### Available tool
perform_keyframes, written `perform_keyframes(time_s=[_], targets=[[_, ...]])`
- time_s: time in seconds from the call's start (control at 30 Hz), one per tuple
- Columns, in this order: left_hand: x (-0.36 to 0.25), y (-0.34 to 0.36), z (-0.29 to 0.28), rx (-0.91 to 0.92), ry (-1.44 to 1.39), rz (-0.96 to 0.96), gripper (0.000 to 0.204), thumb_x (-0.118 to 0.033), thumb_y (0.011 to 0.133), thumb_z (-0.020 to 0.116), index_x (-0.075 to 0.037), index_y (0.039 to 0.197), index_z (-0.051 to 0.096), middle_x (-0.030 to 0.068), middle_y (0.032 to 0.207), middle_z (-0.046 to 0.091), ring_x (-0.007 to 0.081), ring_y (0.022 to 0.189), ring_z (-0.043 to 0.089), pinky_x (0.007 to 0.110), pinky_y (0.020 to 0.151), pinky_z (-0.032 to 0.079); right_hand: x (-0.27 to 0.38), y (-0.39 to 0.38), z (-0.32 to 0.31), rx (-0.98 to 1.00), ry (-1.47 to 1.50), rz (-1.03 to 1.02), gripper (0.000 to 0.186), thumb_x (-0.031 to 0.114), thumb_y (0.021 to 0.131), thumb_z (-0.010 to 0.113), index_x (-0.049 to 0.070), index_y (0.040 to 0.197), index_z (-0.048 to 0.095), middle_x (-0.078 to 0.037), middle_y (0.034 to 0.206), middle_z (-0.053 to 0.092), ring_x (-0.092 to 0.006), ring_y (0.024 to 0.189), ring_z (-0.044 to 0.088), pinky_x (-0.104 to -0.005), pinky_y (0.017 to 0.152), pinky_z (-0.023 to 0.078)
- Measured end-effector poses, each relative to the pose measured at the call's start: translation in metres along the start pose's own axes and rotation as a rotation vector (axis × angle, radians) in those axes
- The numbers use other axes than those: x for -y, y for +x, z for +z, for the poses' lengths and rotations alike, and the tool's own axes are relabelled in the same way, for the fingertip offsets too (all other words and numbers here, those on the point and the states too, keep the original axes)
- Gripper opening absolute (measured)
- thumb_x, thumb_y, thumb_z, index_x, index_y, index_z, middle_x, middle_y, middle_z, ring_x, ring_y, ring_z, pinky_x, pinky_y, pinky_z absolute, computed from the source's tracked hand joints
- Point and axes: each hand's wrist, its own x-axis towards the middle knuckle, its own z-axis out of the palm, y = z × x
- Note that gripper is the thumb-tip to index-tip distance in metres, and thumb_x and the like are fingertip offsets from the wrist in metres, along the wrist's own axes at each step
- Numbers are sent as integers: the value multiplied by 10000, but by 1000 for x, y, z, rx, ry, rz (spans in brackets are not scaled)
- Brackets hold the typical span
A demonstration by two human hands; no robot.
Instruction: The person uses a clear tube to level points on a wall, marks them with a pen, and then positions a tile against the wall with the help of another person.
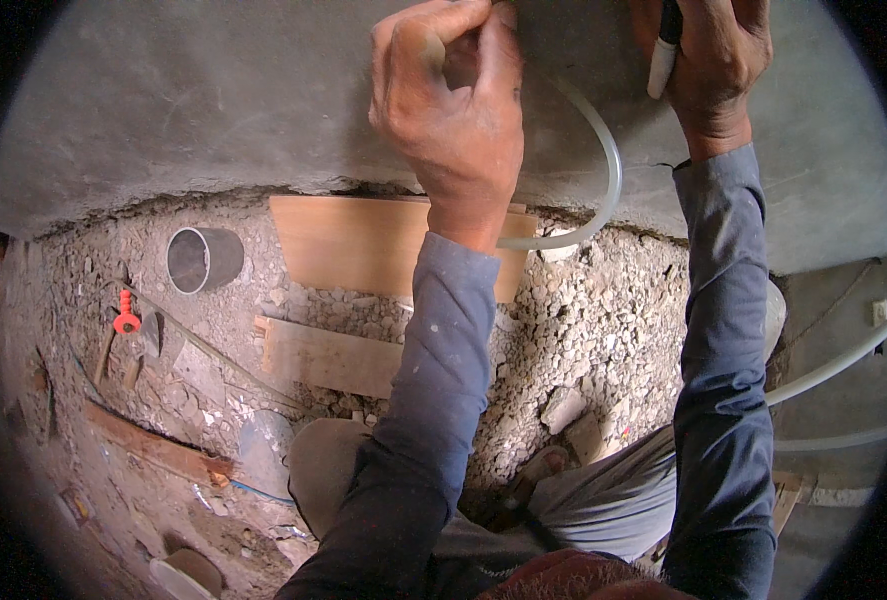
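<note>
My left hand (446,115) is at the top, against the grey plastered wall (213,90), finger and thumb pinched on something I cannot make out. A clear flexible tube (613,170) curves out from behind that hand and loops down past my left wrist. To the right, my right hand (713,55) is closed around a black-and-white marker (663,55), its pale end pointing down. Both hands are high on the wall, partly cut off by the frame's edge.
Rubble lines the wall's foot, with wooden boards (338,245), a grey pipe piece (203,260), hand tools with a red grip (126,312), a plank (153,440) and a bucket (183,575). My bent legs (573,500) are below; more pale tubing (833,365) runs at right.
</note>
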Motion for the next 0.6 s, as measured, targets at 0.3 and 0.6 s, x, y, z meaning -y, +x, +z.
perform_keyframes(time_s=[0.3,0.6], targets=[[2,-1,2,-16,-4,10,203,-26,895,797,10,1057,680,80,1046,703,99,866,655,232,789,545,-7,-5,-1,-13,24,-23,341,58,828,754,66,1168,723,-181,1245,625,-319,1212,625,-480,1162,441],[-13,4,8,-53,97,112,129,6,868,792,6,954,696,99,919,681,152,739,645,269,634,525,-1,-1,-2,-8,40,16,349,53,818,757,64,1165,725,-190,1249,622,-334,1256,607,-446,1114,496]])
